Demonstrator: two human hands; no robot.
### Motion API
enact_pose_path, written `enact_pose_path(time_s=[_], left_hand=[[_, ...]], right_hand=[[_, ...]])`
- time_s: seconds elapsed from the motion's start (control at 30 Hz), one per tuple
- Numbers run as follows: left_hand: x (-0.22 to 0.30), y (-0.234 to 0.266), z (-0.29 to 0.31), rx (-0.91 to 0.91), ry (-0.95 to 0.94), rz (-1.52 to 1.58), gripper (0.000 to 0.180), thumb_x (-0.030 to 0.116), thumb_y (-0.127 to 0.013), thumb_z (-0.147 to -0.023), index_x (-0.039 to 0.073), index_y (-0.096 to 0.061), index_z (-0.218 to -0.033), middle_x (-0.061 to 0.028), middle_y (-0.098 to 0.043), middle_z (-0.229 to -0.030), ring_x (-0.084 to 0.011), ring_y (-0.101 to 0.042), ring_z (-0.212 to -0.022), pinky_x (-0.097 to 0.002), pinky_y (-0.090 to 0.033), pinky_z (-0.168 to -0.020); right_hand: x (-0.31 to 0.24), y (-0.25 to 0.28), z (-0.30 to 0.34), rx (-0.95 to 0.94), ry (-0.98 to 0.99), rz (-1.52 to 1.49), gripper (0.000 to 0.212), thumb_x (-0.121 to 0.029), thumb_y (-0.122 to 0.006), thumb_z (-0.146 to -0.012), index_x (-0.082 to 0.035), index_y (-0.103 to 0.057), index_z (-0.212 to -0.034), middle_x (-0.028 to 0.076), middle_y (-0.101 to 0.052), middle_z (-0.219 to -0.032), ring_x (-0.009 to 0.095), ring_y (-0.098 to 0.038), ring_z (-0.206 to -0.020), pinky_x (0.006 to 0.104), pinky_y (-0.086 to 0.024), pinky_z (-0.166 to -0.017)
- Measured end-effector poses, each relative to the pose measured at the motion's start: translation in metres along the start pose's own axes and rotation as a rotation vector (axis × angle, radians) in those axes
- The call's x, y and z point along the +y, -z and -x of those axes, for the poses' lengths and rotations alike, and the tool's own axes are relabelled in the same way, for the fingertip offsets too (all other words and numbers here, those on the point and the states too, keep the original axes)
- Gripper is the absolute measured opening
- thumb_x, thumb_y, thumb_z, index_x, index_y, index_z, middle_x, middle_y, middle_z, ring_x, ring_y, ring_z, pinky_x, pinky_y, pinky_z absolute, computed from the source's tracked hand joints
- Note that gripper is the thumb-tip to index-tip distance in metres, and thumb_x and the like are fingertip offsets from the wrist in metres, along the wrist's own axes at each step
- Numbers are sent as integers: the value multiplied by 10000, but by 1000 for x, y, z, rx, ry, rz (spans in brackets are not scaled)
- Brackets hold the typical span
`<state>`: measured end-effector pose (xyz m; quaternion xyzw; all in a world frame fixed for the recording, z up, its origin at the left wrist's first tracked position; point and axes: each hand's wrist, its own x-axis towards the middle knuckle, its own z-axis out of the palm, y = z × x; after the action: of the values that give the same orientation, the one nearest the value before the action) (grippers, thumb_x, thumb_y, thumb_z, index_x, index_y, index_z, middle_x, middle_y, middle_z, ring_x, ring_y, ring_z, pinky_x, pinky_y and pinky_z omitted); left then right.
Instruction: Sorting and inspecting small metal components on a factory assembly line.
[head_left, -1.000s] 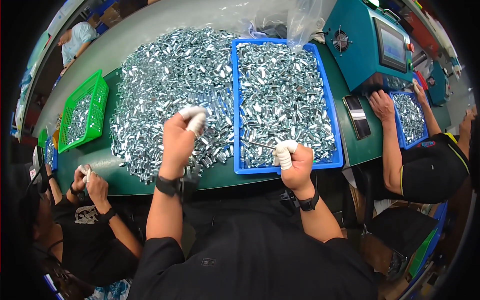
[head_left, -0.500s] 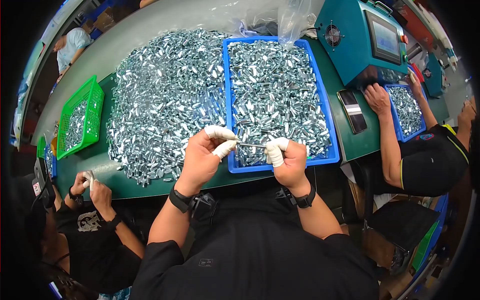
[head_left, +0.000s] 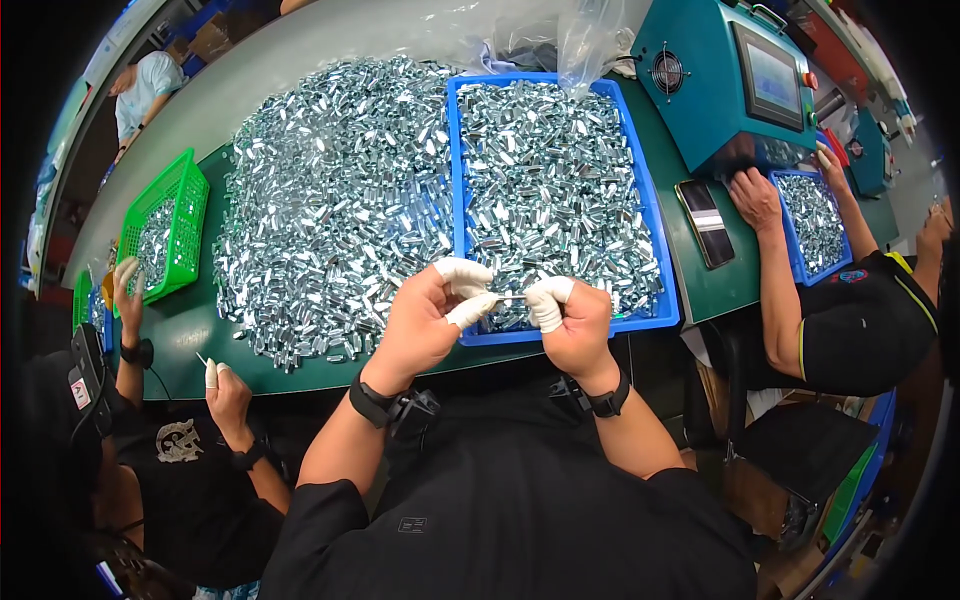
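A thin metal rod (head_left: 511, 296) runs between my two hands, above the near edge of a blue tray (head_left: 560, 337) full of small shiny metal pieces (head_left: 550, 190). My right hand (head_left: 578, 325) is closed around its right end. The fingers of my left hand (head_left: 425, 318) pinch together at the other end. Whether they also hold a small metal piece is hidden. White tape wraps the thumb and finger of each hand.
Left of the tray lies a broad heap of like pieces (head_left: 330, 200) on the green table. A green basket (head_left: 190, 230) stands farther left, by a co-worker's hand (head_left: 128, 295). To the right are a phone (head_left: 706, 225), a teal machine (head_left: 710, 100) and another co-worker's hand (head_left: 757, 198).
My left hand has shifted right and slightly down, so less of the rod shows between my hands. The left co-worker's hands have parted, one moving to the green basket.
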<state>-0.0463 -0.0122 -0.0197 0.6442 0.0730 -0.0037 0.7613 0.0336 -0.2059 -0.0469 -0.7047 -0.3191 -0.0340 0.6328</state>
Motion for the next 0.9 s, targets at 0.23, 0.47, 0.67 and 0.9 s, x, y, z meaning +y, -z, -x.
enact_pose_path(time_s=[0.23,0.47,0.67,0.9], left_hand=[[-9,-18,-5,20,15,-10,98,-32,-729,-889,-2,-687,-973,-51,-725,-914,-143,-697,-827,-286,-556,-754],[-1,-15,-9,-70,-341,-510,158,-43,-719,-908,-4,-667,-1052,-55,-712,-928,-142,-687,-848,-270,-552,-798],[-4,-27,-9,14,-148,-66,143,-41,-723,-905,5,-675,-1032,-61,-708,-965,-132,-679,-881,-280,-551,-792],[-21,-22,-11,-31,-157,11,151,-42,-717,-909,-4,-665,-1046,-59,-702,-953,-118,-675,-886,-277,-553,-798]], right_hand=[[3,4,0,-45,95,99,126,-81,-719,-936,-7,-717,-835,96,-652,-654,168,-574,-523,296,-424,-509],[3,8,0,-100,-133,-79,172,-74,-720,-931,5,-708,-779,85,-621,-601,152,-538,-489,298,-407,-491],[-1,5,-1,-78,-155,-98,175,-77,-716,-936,8,-706,-784,82,-621,-604,149,-536,-495,293,-407,-495],[3,5,0,-42,-38,-34,182,-74,-694,-950,19,-700,-794,88,-630,-618,157,-544,-503,294,-405,-498]])
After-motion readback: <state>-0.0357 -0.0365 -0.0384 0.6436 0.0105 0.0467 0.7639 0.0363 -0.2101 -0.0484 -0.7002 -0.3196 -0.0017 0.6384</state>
